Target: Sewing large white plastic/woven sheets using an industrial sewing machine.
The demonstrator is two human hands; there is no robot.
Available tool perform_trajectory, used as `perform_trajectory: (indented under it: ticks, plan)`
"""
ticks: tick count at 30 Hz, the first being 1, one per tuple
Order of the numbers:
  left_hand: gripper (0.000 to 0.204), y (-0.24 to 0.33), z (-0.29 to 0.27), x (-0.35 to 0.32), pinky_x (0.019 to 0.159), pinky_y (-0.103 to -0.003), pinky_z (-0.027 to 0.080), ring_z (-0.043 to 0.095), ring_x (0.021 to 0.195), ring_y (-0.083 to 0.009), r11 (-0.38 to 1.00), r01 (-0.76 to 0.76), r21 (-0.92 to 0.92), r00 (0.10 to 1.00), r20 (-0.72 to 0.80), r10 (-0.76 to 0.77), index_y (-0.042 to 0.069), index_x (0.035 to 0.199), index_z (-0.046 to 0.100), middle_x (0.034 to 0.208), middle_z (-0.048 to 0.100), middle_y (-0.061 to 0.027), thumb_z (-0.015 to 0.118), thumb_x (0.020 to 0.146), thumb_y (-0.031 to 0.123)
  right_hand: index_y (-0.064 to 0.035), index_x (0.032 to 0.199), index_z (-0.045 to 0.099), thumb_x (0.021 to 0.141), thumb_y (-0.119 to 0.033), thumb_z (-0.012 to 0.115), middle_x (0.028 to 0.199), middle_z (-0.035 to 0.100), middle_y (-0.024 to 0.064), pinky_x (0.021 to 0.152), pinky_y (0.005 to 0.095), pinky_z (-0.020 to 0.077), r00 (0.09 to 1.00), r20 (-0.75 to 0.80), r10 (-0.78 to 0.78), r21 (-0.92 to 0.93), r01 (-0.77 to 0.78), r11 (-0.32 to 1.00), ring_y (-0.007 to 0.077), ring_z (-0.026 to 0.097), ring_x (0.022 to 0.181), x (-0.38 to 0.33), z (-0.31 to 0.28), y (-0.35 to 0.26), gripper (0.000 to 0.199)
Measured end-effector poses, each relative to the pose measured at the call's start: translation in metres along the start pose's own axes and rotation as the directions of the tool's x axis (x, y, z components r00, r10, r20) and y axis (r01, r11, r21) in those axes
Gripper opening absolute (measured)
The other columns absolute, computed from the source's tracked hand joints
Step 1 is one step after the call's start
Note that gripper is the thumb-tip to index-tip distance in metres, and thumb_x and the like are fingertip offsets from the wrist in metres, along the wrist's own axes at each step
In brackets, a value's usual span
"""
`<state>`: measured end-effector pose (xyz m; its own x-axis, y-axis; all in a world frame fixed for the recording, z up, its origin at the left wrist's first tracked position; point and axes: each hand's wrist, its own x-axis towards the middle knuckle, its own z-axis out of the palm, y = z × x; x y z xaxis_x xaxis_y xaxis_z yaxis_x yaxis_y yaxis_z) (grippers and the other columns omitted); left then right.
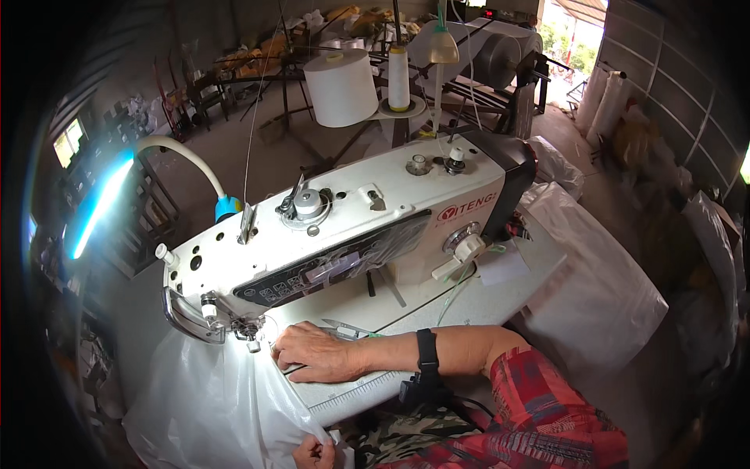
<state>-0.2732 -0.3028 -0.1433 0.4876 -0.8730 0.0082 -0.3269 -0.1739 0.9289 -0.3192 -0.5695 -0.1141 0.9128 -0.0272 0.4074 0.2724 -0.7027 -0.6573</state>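
Note:
A white industrial sewing machine (367, 211) stands across the middle, its needle and presser foot (251, 332) lit at the left end. Thin white plastic sheeting (211, 406) lies under the presser foot and drapes toward me over the table's front edge. My right hand (316, 353) rests on the machine bed just right of the needle, fingers curled closed on the sheet's edge. Lower down, at the bottom edge, my left hand (314, 453) pinches the sheet's hanging border. Small metal thread snips (341, 327) with a green cord lie behind my right hand.
A lit lamp (101, 205) on a bent neck stands at the left. Behind the machine are a large white thread cone (339, 87) and a slim spool (398, 78). More white sheeting (594, 273) hangs at the table's right end. A ruler strip (351, 391) runs along the front edge.

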Motion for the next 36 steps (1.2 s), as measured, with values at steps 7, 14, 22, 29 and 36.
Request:
perform_trajectory:
  ticks: [7,14,22,29,36]
  plan:
    - [0.025,-0.011,-0.001,-0.003,0.048,-0.031,0.032,0.037,0.054,-0.0096,0.992,-0.057,0.116,0.998,-0.005,0.058,0.004,0.072,0.044,0.056,0.040,-0.0020,0.061,0.089,0.010,-0.0081,0.098,0.062,0.083,-0.026,0.063,0.110,0.053,0.0085,0.104,0.0398,0.0288,1.000,-0.001,-0.023,-0.005,0.023,1.000,0.0247,0.044,0.114,0.000,0.000,0.000,0.024]
    - [0.024,-0.013,0.002,-0.005,0.048,-0.032,0.031,0.036,0.053,-0.0118,0.987,-0.086,0.135,0.996,-0.017,0.089,0.003,0.072,0.046,0.057,0.040,-0.0036,0.061,0.090,0.011,-0.0085,0.092,0.064,0.080,-0.025,0.063,0.107,0.055,0.0081,0.100,0.0399,0.0310,1.000,-0.007,-0.013,0.006,0.014,1.000,0.0249,0.045,0.112,-0.001,-0.001,-0.001,0.021]
    - [0.021,-0.006,0.006,-0.006,0.048,-0.038,0.033,0.037,0.050,-0.0186,0.975,-0.074,0.209,0.995,-0.049,0.086,0.002,0.075,0.049,0.056,0.041,-0.0128,0.060,0.090,0.012,-0.0069,0.094,0.060,0.080,-0.017,0.063,0.109,0.053,0.0068,0.100,0.0401,0.0326,0.999,0.036,-0.012,-0.034,0.013,0.999,0.0238,0.045,0.111,-0.001,-0.003,-0.004,0.017]
    - [0.022,-0.006,0.006,-0.007,0.048,-0.041,0.035,0.043,0.048,-0.0287,0.943,-0.126,0.309,0.988,-0.045,0.147,0.001,0.072,0.048,0.055,0.045,-0.0168,0.058,0.090,0.011,-0.0079,0.093,0.064,0.078,-0.025,0.064,0.104,0.056,0.0075,0.098,0.0400,0.0323,0.997,-0.043,-0.066,-0.010,0.065,0.998,0.0249,0.047,0.108,-0.002,0.002,0.002,0.022]
    - [0.023,-0.007,0.009,-0.007,0.048,-0.044,0.037,0.050,0.048,-0.0361,0.894,-0.181,0.411,0.973,-0.058,0.223,0.002,0.072,0.050,0.055,0.050,-0.0197,0.059,0.089,0.013,-0.0062,0.093,0.060,0.081,-0.017,0.061,0.108,0.054,0.0081,0.100,0.0406,0.0320,0.999,0.030,-0.029,-0.027,0.030,0.999,0.0244,0.046,0.111,-0.002,-0.005,-0.006,0.016]
